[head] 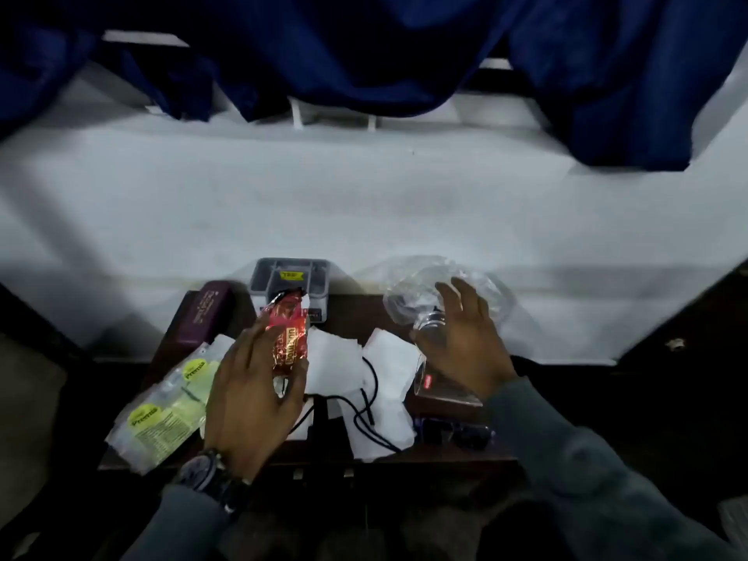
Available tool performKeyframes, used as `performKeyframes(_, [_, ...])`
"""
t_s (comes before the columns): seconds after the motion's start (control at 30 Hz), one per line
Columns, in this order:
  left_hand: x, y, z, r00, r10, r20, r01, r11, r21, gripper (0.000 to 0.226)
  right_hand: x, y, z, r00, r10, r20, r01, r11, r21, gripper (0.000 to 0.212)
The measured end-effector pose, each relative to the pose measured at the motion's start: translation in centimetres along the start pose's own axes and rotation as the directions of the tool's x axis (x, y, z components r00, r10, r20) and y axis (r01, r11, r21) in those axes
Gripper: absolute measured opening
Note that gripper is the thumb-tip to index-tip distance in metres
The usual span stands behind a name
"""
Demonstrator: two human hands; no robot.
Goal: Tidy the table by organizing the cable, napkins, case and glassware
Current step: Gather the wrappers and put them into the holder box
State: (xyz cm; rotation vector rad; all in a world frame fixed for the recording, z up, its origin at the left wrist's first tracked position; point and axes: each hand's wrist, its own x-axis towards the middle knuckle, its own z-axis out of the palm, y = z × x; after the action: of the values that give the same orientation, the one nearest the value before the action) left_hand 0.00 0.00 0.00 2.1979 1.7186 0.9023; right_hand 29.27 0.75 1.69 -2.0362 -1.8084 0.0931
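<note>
My left hand [253, 394] holds a red snack packet [286, 334] over the middle of the small dark table [437, 453]. My right hand [465, 342] wraps around a clear glass [429, 323] at the table's right, fingers spread over it. White napkins [380, 370] lie scattered in the middle, and a black cable [366, 410] loops across them. A maroon case [208, 315] rests at the back left corner.
A grey box [289, 277] with a yellow label stands at the back centre. Clear packets with green labels [162, 410] hang over the left edge. Crumpled clear plastic [425, 277] sits behind the glass. A dark blue object [453, 431] lies front right. Behind is a white bed with blue cloth [364, 54].
</note>
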Motion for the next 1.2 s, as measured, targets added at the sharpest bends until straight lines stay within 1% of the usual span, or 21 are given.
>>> performKeyframes(0.07, [1.3,-0.1,0.2,0.998,-0.056,-0.001,0.056,0.998,-0.008,0.066,3.0,0.2,1.0,0.999,0.026,0.043,-0.023,0.998,-0.053,0.102])
performKeyframes(0.13, [2.3,-0.2,0.8,0.998,-0.064,-0.014,0.064,0.998,-0.018,0.066,6.4,0.2,1.9,0.987,0.075,0.141,-0.056,0.989,-0.134,0.121])
performKeyframes(0.2, [2.3,-0.4,1.6,0.998,-0.054,-0.027,0.053,0.998,-0.027,0.065,8.7,0.3,3.3,0.971,0.115,0.211,-0.062,0.969,-0.24,0.132])
performKeyframes(0.27, [2.3,-1.0,2.2,0.997,-0.063,-0.038,0.062,0.998,-0.017,0.066,10.3,0.5,4.4,0.95,0.147,0.275,-0.065,0.955,-0.289,0.135])
performKeyframes(0.3, [2.3,-1.2,2.5,0.996,-0.083,-0.036,0.083,0.997,-0.004,0.067,10.8,0.3,4.8,0.942,0.162,0.295,-0.065,0.948,-0.312,0.13])
performKeyframes(0.33, [2.5,-1.4,2.7,0.994,-0.1,-0.037,0.101,0.995,0.008,0.069,11.1,0.2,5.0,0.939,0.167,0.3,-0.06,0.941,-0.334,0.121])
performKeyframes(0.43, [2.8,-2.0,3.3,0.988,-0.151,-0.03,0.152,0.988,0.011,0.074,11.0,0.3,5.6,0.973,0.094,0.212,-0.019,0.943,-0.334,0.075])
performKeyframes(0.47, [2.8,-2.2,3.4,0.986,-0.165,-0.027,0.165,0.986,0.017,0.075,10.9,0.5,5.6,0.98,0.059,0.19,0.005,0.947,-0.322,0.069])
performKeyframes(0.63, [3.3,-2.8,4.3,0.983,-0.185,-0.012,0.185,0.982,0.03,0.09,10.3,1.5,3.2,0.986,-0.132,0.106,0.154,0.959,-0.239,0.059])
performKeyframes(0.77, [4.4,-2.3,4.9,0.964,-0.263,0.034,0.261,0.964,0.053,0.102,8.9,1.1,0.4,0.955,-0.285,-0.084,0.262,0.941,-0.215,0.054])
performKeyframes(0.87, [5.2,-2.1,5.2,0.953,-0.291,0.08,0.285,0.955,0.082,0.098,7.1,0.0,-1.2,0.928,-0.336,-0.161,0.313,0.937,-0.152,0.048])
performKeyframes(0.97, [5.6,-2.3,5.1,0.97,-0.226,0.094,0.221,0.973,0.063,0.089,5.1,-1.1,-2.2,0.907,-0.376,-0.189,0.364,0.927,-0.092,0.044])
performKeyframes(1.03, [5.9,-2.0,4.5,0.968,-0.235,0.089,0.23,0.971,0.064,0.086,4.0,-1.8,-2.5,0.903,-0.385,-0.191,0.381,0.923,-0.059,0.043])
performKeyframes(1.07, [6.0,-1.8,4.0,0.965,-0.251,0.071,0.248,0.968,0.042,0.084,3.5,-2.3,-2.6,0.9,-0.389,-0.194,0.39,0.92,-0.037,0.042])
performKeyframes(1.13, [6.0,-0.9,2.9,0.963,-0.268,-0.017,0.265,0.961,-0.083,0.079,2.6,-3.5,-2.4,0.895,-0.39,-0.216,0.404,0.914,0.025,0.038])
performKeyframes(1.2, [5.7,0.5,1.8,0.966,-0.232,-0.115,0.195,0.944,-0.267,0.077,2.0,-5.4,-1.9,0.897,-0.381,-0.225,0.412,0.904,0.115,0.036])
